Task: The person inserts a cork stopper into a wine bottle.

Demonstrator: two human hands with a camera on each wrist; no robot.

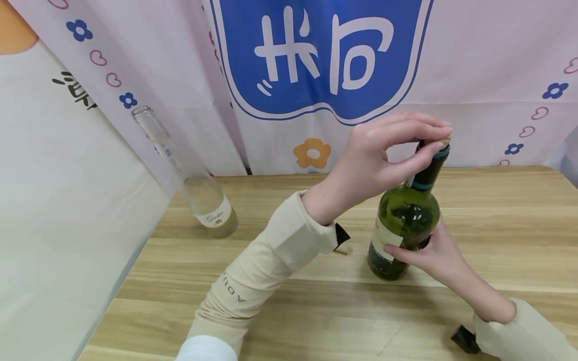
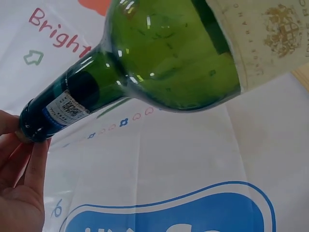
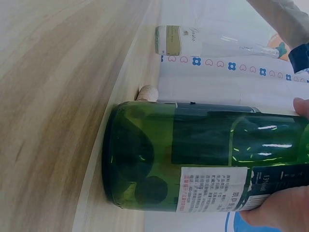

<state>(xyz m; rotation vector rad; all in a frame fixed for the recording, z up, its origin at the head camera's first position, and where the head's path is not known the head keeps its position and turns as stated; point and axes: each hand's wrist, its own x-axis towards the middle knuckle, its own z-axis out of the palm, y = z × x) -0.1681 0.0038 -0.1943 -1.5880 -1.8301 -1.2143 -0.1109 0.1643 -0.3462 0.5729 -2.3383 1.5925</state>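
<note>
Green bottle (image 1: 408, 210), standing upright on the wooden table (image 1: 311, 321), toward the right of the head view. Its neck carries a dark wrapper with teal bands and, in the left wrist view, a small printed sticker (image 2: 66, 108); a cream label (image 1: 388, 235) shows on the body. At the mouth, a cork (image 1: 445, 142) sits between the thumb and fingertips of your left hand (image 1: 372, 150), which pinch it from above. Your right hand (image 1: 433, 255) grips the body low down, the thumb lying across the front and the fingers largely hidden behind the glass. A 2nd cork (image 1: 344, 249) lies on the table near the base, to its left, partly covered by your left sleeve (image 1: 295, 228) in the head view. Well apart, near the table's left edge, a clear bottle (image 1: 195, 188) stands upright with a pale label (image 1: 215, 214). Behind both bottles hangs a white backdrop (image 1: 487, 60) bearing a large blue emblem (image 1: 316, 95), with hearts and flowers in rows at either side.
</note>
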